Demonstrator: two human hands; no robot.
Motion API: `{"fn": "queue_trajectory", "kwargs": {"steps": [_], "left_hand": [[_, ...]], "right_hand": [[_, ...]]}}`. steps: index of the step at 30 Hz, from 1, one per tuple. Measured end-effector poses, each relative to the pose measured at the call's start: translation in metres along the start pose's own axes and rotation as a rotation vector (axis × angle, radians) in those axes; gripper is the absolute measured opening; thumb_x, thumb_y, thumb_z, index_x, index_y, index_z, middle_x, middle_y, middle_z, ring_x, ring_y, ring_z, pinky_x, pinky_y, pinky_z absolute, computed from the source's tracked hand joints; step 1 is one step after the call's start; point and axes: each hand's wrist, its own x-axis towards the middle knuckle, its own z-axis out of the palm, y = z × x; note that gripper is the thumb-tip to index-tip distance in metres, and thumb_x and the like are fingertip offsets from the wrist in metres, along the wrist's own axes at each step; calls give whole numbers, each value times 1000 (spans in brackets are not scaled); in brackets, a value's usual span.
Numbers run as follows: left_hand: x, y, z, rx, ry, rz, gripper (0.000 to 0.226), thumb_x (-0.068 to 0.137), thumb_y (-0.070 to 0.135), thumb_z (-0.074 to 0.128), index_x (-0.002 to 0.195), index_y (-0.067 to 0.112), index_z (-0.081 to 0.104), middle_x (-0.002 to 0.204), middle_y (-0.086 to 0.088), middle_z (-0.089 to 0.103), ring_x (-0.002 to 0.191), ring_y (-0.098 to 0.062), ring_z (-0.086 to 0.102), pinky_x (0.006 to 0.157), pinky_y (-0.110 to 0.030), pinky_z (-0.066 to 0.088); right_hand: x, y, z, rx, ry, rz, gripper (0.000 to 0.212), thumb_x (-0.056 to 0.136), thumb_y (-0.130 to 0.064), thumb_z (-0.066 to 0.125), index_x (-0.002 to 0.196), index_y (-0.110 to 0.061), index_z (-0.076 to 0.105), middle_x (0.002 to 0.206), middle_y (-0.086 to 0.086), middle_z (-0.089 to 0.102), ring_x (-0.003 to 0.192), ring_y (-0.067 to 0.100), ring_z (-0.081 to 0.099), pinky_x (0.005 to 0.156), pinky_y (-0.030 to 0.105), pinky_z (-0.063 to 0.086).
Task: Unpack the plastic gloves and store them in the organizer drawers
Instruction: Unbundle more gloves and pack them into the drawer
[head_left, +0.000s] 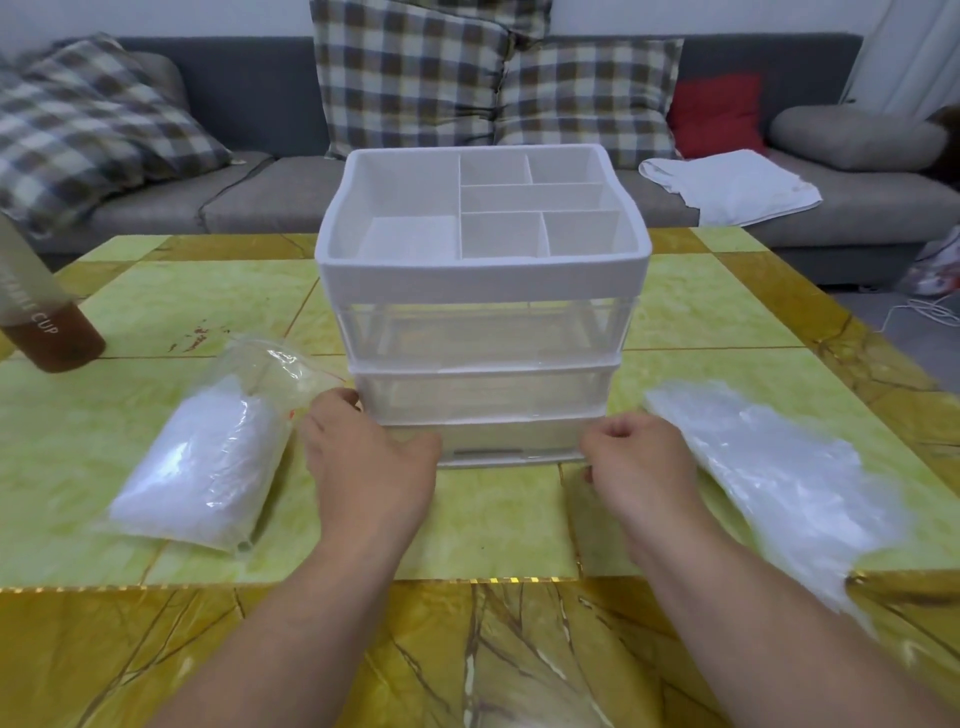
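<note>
Yellow table bears organizer, left grip and right grip curled round its bottom corners.

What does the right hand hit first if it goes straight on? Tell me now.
The bottom drawer of the organizer, at its front right corner. The right hand points forward, slightly left, right beside it; contact is unclear.
</note>
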Motion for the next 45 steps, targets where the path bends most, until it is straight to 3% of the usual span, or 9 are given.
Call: {"fn": "queue_trajectory", "kwargs": {"steps": [2, 7, 10, 14, 16, 23, 30, 37, 45], "left_hand": [[-3, 9, 0, -46, 70, 15, 54, 72, 11, 74, 118, 9, 45, 118, -2, 36, 118, -34, 46, 102, -50, 43], [-5, 13, -2, -85, 106, 90, 26, 75, 6, 63, 92, 21, 50, 104, 1, 44, 101, -29, 51, 93, -49, 46], [-10, 16, -6, -61, 101, 339, 24, 73, 3, 61, 83, 24, 53, 94, 5, 52, 92, -17, 51, 87, -37, 46], [-7, 25, -10, 104, 5, 786, 27, 76, 14, 58, 102, 16, 66, 100, 6, 64, 98, -13, 55, 89, -24, 40], [-6, 29, -12, 161, -74, 869, 37, 79, 24, 54, 113, 13, 67, 108, 3, 68, 105, -12, 54, 93, -22, 37], [-7, 34, -15, 266, -229, 792, 60, 71, 32, 62, 129, 17, 62, 127, 5, 65, 119, -9, 51, 99, -19, 32], [-8, 46, -19, 492, -361, 755, 91, 65, 85, 43, 134, 27, 58, 149, 9, 48, 141, -10, 37, 115, -32, 28], [-20, 65, -19, 643, -476, 716, 69, 71, 73, 63, 127, 32, 58, 165, 3, 20, 152, -12, 14, 120, -32, 21], [-14, 68, -10, 736, -524, 689, 63, 73, 61, 75, 127, 33, 57, 166, 6, 11, 153, -10, 7, 117, -34, 27]], "right_hand": [[-12, -9, 9, 292, -167, 86, 17, 85, -4, 62, 74, -13, 70, 68, 5, 68, 66, 25, 67, 59, 36, 53], [-29, -31, 33, 857, -552, 344, 23, 95, -6, 58, 117, -5, 63, 90, 13, 72, 77, 24, 71, 67, 34, 57], [-28, -34, 38, 1002, -574, 410, 20, 95, -7, 55, 114, -6, 62, 90, 13, 69, 77, 25, 70, 71, 35, 56], [-28, -33, 38, 1089, -594, 445, 17, 94, -8, 55, 108, -9, 65, 90, 13, 68, 81, 27, 68, 76, 36, 55], [-31, -32, 38, 1099, -603, 444, 18, 92, -6, 55, 107, -10, 64, 88, 13, 66, 80, 26, 65, 75, 35, 54], [-52, -23, 34, 1114, -526, 448, 19, 89, 2, 51, 94, -10, 65, 88, 13, 66, 80, 26, 63, 85, 38, 46], [-72, -16, 22, 1095, -565, 439, 23, 92, 0, 47, 98, -9, 67, 94, 15, 70, 80, 26, 66, 84, 38, 48], [-86, -11, 17, 885, -539, 490, 30, 89, 9, 40, 92, 1, 68, 80, 16, 69, 64, 24, 65, 67, 35, 51], [-61, -8, -29, 500, -51, 372, 26, 84, 8, 45, 71, -5, 65, 54, 5, 59, 44, 16, 51, 46, 23, 39]]}}
